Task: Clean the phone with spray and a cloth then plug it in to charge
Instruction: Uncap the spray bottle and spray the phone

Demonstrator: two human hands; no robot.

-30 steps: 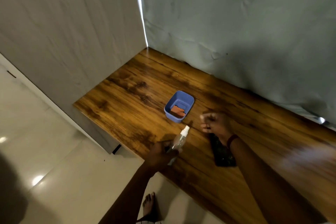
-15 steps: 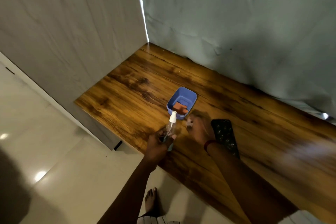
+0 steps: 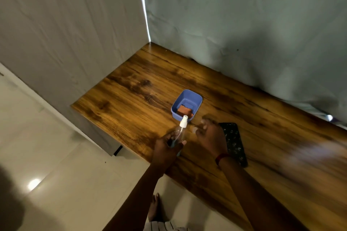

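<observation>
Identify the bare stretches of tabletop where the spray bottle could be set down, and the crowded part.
Free: between the blue tub and the table's left edge, and behind the tub toward the cloth backdrop. Crowded: the near edge, where both hands, spray bottle and phone cluster.

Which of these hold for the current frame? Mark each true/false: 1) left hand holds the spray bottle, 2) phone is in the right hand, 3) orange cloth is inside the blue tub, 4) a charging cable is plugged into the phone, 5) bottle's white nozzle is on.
1) True: the left hand grips the spray bottle.
2) False: the phone lies flat on the wooden table; the right hand hovers open beside it.
3) True: the orange cloth sits in the blue tub.
4) False: no cable is visible at the phone.
5) True: the white nozzle tops the bottle.
</observation>
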